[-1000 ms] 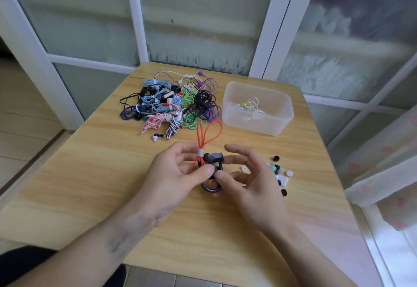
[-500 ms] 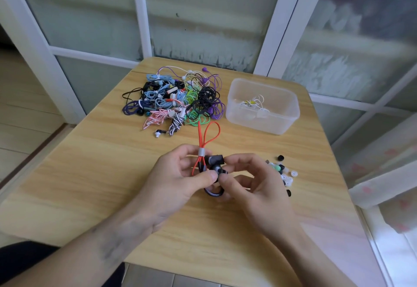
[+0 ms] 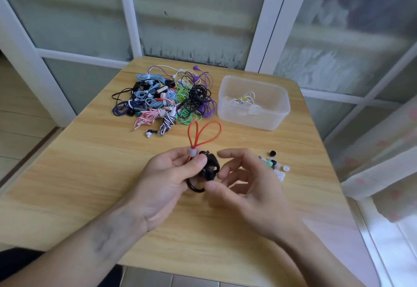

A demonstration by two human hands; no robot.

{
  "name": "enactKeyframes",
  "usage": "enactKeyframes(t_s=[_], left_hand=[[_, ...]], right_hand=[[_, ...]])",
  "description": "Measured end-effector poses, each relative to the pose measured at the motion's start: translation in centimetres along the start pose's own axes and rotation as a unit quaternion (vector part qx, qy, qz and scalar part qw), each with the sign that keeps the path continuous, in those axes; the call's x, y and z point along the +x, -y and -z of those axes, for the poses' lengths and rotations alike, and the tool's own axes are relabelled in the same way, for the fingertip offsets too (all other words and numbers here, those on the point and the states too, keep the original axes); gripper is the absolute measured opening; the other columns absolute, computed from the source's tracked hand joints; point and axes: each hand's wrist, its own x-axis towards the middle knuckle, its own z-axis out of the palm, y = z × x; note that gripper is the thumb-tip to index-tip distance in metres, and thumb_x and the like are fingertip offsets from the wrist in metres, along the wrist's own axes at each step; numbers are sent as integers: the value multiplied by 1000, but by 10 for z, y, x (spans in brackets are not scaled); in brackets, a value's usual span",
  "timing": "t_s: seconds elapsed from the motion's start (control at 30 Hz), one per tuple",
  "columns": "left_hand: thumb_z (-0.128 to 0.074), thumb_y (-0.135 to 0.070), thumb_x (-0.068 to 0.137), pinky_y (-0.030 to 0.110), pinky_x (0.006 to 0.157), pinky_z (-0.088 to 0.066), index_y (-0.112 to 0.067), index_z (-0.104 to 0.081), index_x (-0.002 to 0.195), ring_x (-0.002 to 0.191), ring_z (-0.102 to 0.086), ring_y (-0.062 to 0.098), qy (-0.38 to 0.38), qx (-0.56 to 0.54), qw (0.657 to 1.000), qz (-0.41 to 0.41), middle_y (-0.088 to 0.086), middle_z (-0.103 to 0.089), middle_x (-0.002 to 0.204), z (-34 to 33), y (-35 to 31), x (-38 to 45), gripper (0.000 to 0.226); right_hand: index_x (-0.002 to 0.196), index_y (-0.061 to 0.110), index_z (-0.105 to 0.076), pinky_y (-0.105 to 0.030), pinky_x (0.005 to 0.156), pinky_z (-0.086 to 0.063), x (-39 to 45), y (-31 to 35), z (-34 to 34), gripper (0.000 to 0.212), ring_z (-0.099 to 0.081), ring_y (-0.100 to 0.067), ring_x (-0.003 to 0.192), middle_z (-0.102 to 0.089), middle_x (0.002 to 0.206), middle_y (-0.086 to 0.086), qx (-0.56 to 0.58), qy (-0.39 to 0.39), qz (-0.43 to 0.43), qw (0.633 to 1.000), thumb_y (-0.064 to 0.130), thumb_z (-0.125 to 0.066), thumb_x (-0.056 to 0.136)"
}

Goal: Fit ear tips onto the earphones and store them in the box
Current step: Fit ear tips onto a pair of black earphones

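My left hand (image 3: 167, 178) grips a pair of earphones (image 3: 208, 168) with black ear hooks and a looped red cord (image 3: 203, 133) above the table's middle. My right hand (image 3: 246, 183) hovers just right of the black earpieces with fingers spread and loosely curled; its fingertips are close to the earpieces and I cannot tell whether they touch. Loose ear tips (image 3: 275, 166), black, white and teal, lie on the table to the right of my hands. The translucent plastic box (image 3: 252, 104) stands at the back right and holds a white earphone set (image 3: 247, 98).
A tangled pile of coloured earphones (image 3: 164, 101) lies at the back left of the wooden table (image 3: 79, 174). White-framed frosted glass panels stand behind the table. A pale curtain (image 3: 388, 162) hangs at the right edge.
My right hand has let go of the earpiece and opened, drawing slightly right. My left hand still holds the earphones, and the black earpieces have turned in its grip.
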Motion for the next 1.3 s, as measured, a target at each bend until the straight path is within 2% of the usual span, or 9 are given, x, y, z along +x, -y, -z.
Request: enactKeyframes(t_s=[0.1, 0.2, 0.3, 0.47, 0.77, 0.87, 1.0, 1.1, 1.3], left_hand=[[-62, -13, 75, 31, 75, -55, -4, -72, 85, 79, -67, 22, 29, -17, 998, 47, 18, -70, 90, -1, -4, 1, 17], [-61, -14, 72, 35, 77, -48, -7, -74, 78, 80, -63, 23, 24, -45, 994, 101, 13, -66, 84, -1, -8, 1, 16], [-55, -16, 72, 33, 65, -39, -3, -70, 87, 68, -54, 22, 27, -30, 992, 124, 9, -58, 76, -3, -9, 1, 25], [-47, -15, 76, 32, 58, -35, -5, -62, 87, 57, -50, 21, 21, -3, 991, 135, 9, -55, 70, -5, -7, 0, 21], [-45, -18, 78, 28, 49, -27, -12, -45, 77, 51, -40, 22, -2, -59, 989, 136, 10, -47, 66, -1, -7, 2, 7], [-50, -19, 78, 29, 50, -25, -12, -44, 77, 53, -40, 21, 5, -69, 990, 125, 9, -44, 67, -4, -7, 1, 9], [-64, -11, 74, 28, 53, -33, -13, -52, 73, 57, -46, 20, 49, -53, 993, 88, 7, -46, 71, -3, -9, -3, 12], [-74, -15, 66, 24, 57, -45, -17, -65, 69, 63, -55, 18, 95, -53, 992, 58, 5, -54, 75, -3, -12, -5, 9], [-71, -19, 73, 22, 51, -42, -10, -64, 84, 65, -59, 18, 115, -39, 992, 40, 9, -60, 76, -7, -8, -6, 16]], right_hand=[[98, 25, -68, -35, 61, -55, 9, 3, 30, 20, -65, -13, 68, -71, 81, 4, -26, -81, 3, 996, 24, -79, 82], [84, 28, -71, -19, 64, -48, 25, -10, 70, 14, -62, -3, 69, -71, 74, 12, -201, -213, -25, 956, 15, -69, 88], [93, 29, -74, -12, 61, -43, 39, -25, 90, 16, -58, 1, 69, -68, 80, 13, -310, -177, -105, 928, 20, -62, 91], [90, 24, -75, -3, 49, -37, 54, -31, 89, 12, -55, 1, 57, -64, 69, 13, -337, -108, -153, 923, 19, -64, 90], [88, 22, -64, -17, 52, -33, 56, -38, 93, 8, -52, -3, 66, -60, 74, 8, -367, -77, -165, 912, 27, -64, 94], [89, 17, -61, -23, 57, -40, 53, -33, 95, 13, -57, -9, 67, -65, 79, 3, -311, -157, -137, 927, 26, -58, 96], [91, 17, -62, -25, 60, -49, 37, -6, 79, 6, -60, -7, 59, -66, 75, 3, -112, -267, -25, 957, 20, -66, 93], [92, 14, -64, -20, 60, -51, 12, 11, 39, 11, -62, -14, 62, -66, 73, -2, 52, -239, 3, 970, 11, -73, 85], [90, 2, -69, -18, 66, -53, -11, 21, -3, 23, -71, -16, 70, -75, 75, -8, 264, -125, -59, 954, 7, -74, 69]])
